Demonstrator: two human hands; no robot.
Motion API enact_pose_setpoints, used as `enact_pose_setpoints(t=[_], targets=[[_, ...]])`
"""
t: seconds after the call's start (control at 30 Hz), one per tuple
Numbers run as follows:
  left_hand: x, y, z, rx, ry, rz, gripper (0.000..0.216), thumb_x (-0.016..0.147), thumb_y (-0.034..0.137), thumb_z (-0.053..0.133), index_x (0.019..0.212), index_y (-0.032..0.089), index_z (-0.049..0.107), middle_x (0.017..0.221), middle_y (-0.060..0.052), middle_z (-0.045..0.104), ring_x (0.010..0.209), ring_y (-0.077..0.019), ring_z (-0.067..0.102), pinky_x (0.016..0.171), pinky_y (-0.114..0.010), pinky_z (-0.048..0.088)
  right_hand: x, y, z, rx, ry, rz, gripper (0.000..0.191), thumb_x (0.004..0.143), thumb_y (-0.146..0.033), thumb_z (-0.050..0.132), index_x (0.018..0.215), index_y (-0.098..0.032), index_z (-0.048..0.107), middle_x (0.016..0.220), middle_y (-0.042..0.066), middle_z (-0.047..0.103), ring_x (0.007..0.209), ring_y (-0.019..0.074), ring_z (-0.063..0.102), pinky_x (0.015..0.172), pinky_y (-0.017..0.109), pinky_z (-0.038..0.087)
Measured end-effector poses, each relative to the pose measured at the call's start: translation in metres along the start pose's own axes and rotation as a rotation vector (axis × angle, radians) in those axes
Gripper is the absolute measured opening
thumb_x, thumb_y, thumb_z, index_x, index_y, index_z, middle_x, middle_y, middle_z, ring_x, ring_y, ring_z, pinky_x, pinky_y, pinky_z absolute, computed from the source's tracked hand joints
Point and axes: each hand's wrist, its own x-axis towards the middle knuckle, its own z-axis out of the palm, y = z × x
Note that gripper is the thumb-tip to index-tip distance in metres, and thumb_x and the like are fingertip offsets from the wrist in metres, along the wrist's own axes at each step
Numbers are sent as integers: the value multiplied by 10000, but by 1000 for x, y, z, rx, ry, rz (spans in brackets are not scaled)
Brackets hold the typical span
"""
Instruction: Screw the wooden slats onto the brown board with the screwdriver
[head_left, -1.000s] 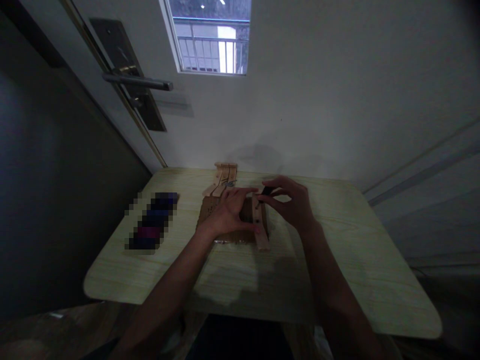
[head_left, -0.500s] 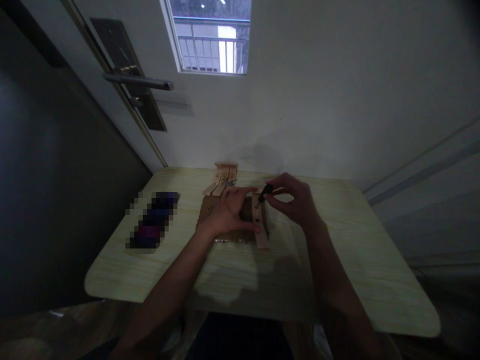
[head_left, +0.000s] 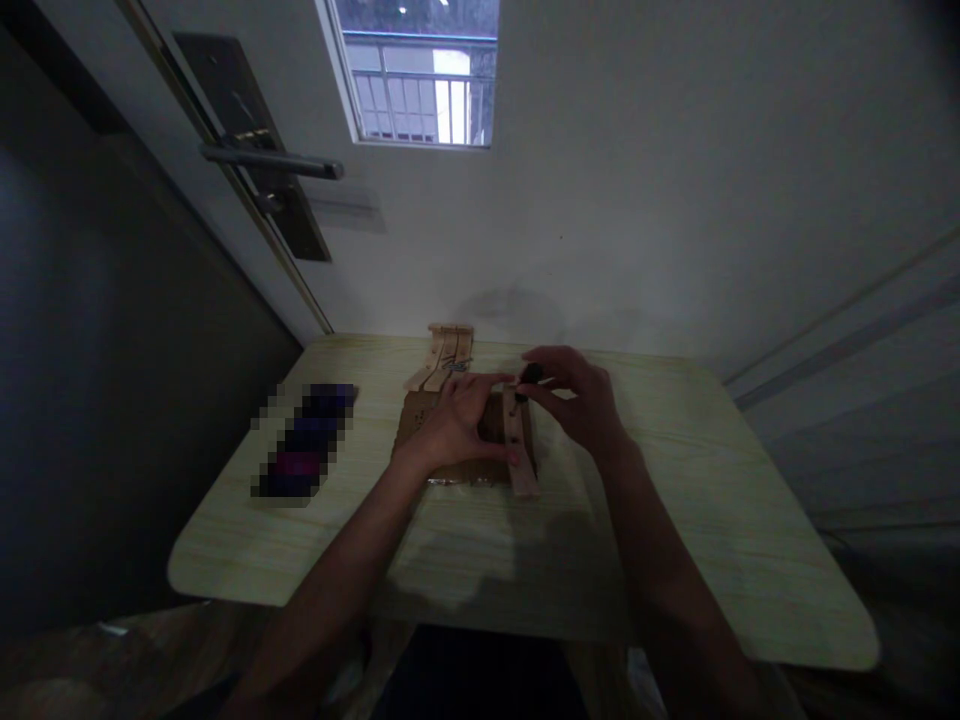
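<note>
A brown cardboard piece (head_left: 457, 468) lies on the pale wooden table (head_left: 525, 560) with a light wooden strip (head_left: 520, 475) along its right side. My left hand (head_left: 457, 425) lies flat on the cardboard, fingers spread, pressing the strip's inner edge. My right hand (head_left: 574, 400) is pinched on a small black tool (head_left: 529, 377) whose tip stands on the far end of the strip.
More wooden strips (head_left: 444, 360) lie at the table's far edge against the white wall. A blurred dark object (head_left: 306, 442) sits on the table's left. A door with a metal handle (head_left: 270, 162) stands far left, a small window (head_left: 418, 70) above.
My right hand has shifted slightly left and up with the black tool, staying over the strip's far end. The left hand has kept its place.
</note>
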Motion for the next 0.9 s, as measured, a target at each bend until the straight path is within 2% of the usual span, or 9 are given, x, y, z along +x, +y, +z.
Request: enact_pose_setpoints(t=[0.1, 0.2, 0.3, 0.37, 0.47, 0.57, 0.67, 0.83, 0.9], targets=[[0, 0, 0, -9, 4, 15, 990, 594, 639, 794, 1391, 231, 372, 1376, -116, 511, 1274, -339, 447, 1082, -482, 307, 0, 1, 2, -48, 39, -25, 207, 755, -318, 760, 900, -222, 647, 799, -25, 668, 683, 103, 677, 599, 217, 604], [0, 1, -1, -20, 1, 25, 963, 605, 630, 793, 1383, 238, 383, 1368, -107, 522, 1262, -328, 457, 1078, -472, 308, 1, 0, 3, -107, 98, -24, 248, 722, -339, 782, 818, -205, 597, 724, -43, 622, 593, 83, 628, 533, 202, 580], [0, 1, -1, -16, 0, 16, 967, 601, 634, 793, 1385, 239, 385, 1354, -108, 532, 1258, -335, 458, 1075, -483, 303, 1, -1, 5, -179, 132, -36, 265, 728, -355, 772, 825, -204, 577, 737, -36, 622, 575, 82, 613, 489, 194, 554], [0, 1, -1, -10, 0, 12, 978, 597, 640, 791, 1388, 238, 381, 1357, -111, 528, 1269, -340, 448, 1076, -490, 302, 0, -3, 4, -211, 105, -82, 253, 756, -354, 748, 893, -208, 595, 812, -10, 655, 643, 102, 647, 537, 216, 577], [0, 0, -1, -8, 1, 7, 985, 590, 632, 799, 1389, 243, 376, 1366, -105, 523, 1281, -336, 438, 1080, -492, 304, -2, -9, -2, -212, -10, -158, 209, 829, -304, 664, 1008, -211, 609, 950, 33, 696, 754, 131, 689, 654, 263, 611], [0, 0, -1, -6, 1, 4, 982, 587, 627, 803, 1388, 252, 378, 1368, -109, 520, 1275, -341, 446, 1076, -499, 309, -2, -16, -9, -187, -61, -143, 149, 880, -247, 568, 1011, -211, 629, 948, 34, 704, 823, 139, 704, 695, 261, 616], [0, 0, -1, 1, 8, 17, 997, 593, 636, 797, 1399, 241, 363, 1381, -120, 509, 1276, -347, 447, 1078, -499, 308, -1, -19, -12, -167, -38, -104, 109, 862, -266, 605, 941, -210, 656, 844, 9, 688, 752, 121, 697, 648, 232, 606], [0, -1, 1, 14, 5, 29, 1000, 600, 650, 789, 1407, 241, 363, 1364, -118, 522, 1263, -347, 459, 1061, -493, 323, 1, -15, -10, -12, -73, -35, 167, 821, -296, 682, 974, -229, 685, 894, 1, 721, 777, 118, 705, 686, 247, 617], [0, -2, 1, 15, 7, 29, 998, 596, 654, 789, 1401, 238, 370, 1358, -116, 527, 1257, -343, 464, 1058, -488, 326, 2, -12, -8, 18, -54, -1, 162, 776, -324, 732, 883, -212, 682, 838, -4, 721, 739, 119, 696, 672, 257, 618]])
